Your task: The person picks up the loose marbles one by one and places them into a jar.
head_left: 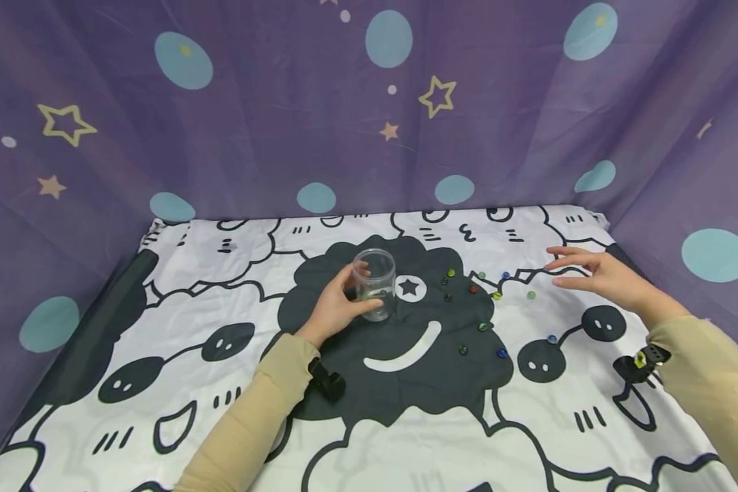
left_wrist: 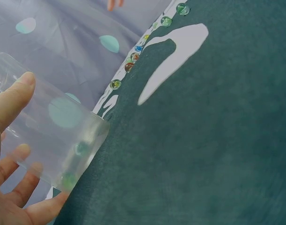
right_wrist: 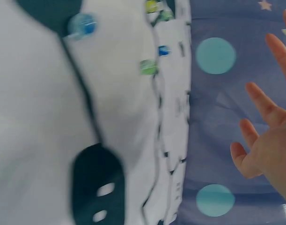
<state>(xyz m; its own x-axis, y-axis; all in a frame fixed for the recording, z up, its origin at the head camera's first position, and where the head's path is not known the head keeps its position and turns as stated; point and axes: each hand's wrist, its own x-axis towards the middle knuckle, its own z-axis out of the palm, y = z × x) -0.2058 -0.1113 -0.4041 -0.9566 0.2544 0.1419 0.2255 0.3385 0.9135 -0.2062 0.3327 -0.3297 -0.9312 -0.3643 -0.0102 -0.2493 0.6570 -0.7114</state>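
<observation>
My left hand grips a clear jar around its side, thumb in front, on the dark patch of the cloth. Through the jar's wall, in the left wrist view, greenish marbles show at its bottom. To the right of the jar, several glass marbles lie scattered. Among them are a red marble, a yellow marble and a dark blue marble. Over the right side hovers my right hand, fingers spread and holding nothing. Nearest to it lies a pale green marble.
A cartoon-printed black and white cloth covers the table. Purple curtains with stars and blue ovals hang behind it and at both sides. A lone blue marble lies towards the front right of the group.
</observation>
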